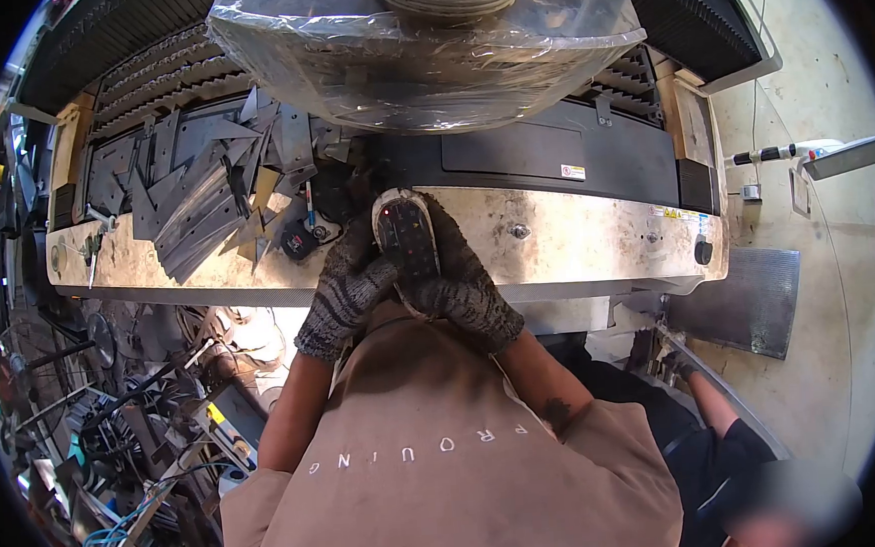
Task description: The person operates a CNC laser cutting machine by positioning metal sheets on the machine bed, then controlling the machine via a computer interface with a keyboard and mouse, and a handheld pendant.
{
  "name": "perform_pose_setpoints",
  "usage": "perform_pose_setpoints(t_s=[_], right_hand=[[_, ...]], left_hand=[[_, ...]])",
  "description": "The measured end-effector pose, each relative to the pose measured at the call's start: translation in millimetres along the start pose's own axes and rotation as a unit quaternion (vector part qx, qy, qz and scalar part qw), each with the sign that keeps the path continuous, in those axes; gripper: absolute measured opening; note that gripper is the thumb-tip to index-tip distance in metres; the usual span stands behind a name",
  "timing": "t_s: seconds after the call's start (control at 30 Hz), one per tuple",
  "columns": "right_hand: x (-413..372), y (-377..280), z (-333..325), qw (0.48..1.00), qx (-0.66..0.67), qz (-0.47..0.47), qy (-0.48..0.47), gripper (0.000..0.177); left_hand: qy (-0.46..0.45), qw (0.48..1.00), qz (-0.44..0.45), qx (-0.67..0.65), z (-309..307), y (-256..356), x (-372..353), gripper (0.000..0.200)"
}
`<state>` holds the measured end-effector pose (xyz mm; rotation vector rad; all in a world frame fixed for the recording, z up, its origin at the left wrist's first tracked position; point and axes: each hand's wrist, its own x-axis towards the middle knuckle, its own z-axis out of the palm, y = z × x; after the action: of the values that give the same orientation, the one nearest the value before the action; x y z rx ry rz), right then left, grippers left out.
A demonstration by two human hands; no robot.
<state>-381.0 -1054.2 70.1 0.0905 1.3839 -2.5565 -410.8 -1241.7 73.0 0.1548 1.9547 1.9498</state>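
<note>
Keypad remote [407,237] gripped in left hand [346,291] and right hand [466,284]; shirt [442,504] reads PROUING.

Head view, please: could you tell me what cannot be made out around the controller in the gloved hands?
In the head view:
- controller: key labels too small; its lower end is hidden by the left hand and right hand.
- plastic-wrapped load: top cut off by the upper edge.
- second person: mostly cut off by the lower edge.
- warning label: text too small.
</note>
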Motion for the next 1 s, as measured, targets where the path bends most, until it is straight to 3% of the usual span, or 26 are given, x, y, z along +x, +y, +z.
perform_pose_setpoints(t_s=[0.07,0.1,0.17,0.2,0.27,0.3,0.37,0.4,0.47,0.53,0.7,0.77,0.83,1.0], right_hand=[[3,0,3,0.981,-0.177,-0.078,-0.013,0.077],[2,-4,4,0.981,-0.178,-0.078,-0.013,0.077],[2,-22,14,0.930,-0.349,-0.111,-0.036,0.081],[2,-15,10,0.930,-0.349,-0.111,-0.036,0.081],[5,-1,4,0.985,-0.152,-0.082,-0.008,0.081],[3,0,-1,0.985,-0.152,-0.083,-0.008,0.081],[-1,-17,4,0.989,0.139,0.007,-0.040,0.072],[0,-20,7,0.990,0.139,0.006,-0.040,0.072],[4,-25,11,0.996,-0.018,0.065,0.063,0.063],[4,-19,6,0.997,-0.024,0.045,0.064,0.060],[1,-17,8,0.996,-0.037,0.021,0.083,0.056],[-1,-25,15,0.993,0.004,0.067,0.101,0.054],[0,-18,11,0.994,-0.022,0.045,0.095,0.054],[-2,-12,8,0.996,-0.013,0.022,0.087,0.054]], left_hand=[[0.002,1.000,0.005,-0.004,1,-1,-1,0.069],[0.005,1.000,-0.007,-0.006,2,0,-3,0.069],[0.007,1.000,-0.019,-0.007,4,1,-3,0.069],[0.009,1.000,-0.011,0.015,4,1,-2,0.070],[0.010,0.999,0.000,0.037,4,-1,0,0.071],[0.004,0.998,0.007,0.059,3,-3,1,0.072],[-0.001,0.997,0.013,0.079,5,-4,0,0.073],[-0.010,0.999,0.019,0.048,9,-3,-1,0.072],[-0.020,0.999,0.027,0.016,13,-4,-4,0.071],[-0.020,0.996,0.032,0.078,16,-10,-4,0.072],[-0.020,0.998,0.018,0.056,18,-10,-4,0.077],[-0.029,0.999,-0.005,0.034,17,-14,-5,0.082],[-0.019,0.998,0.020,0.054,17,-21,-3,0.071],[-0.011,1.000,0.009,0.026,21,-23,-4,0.069]])
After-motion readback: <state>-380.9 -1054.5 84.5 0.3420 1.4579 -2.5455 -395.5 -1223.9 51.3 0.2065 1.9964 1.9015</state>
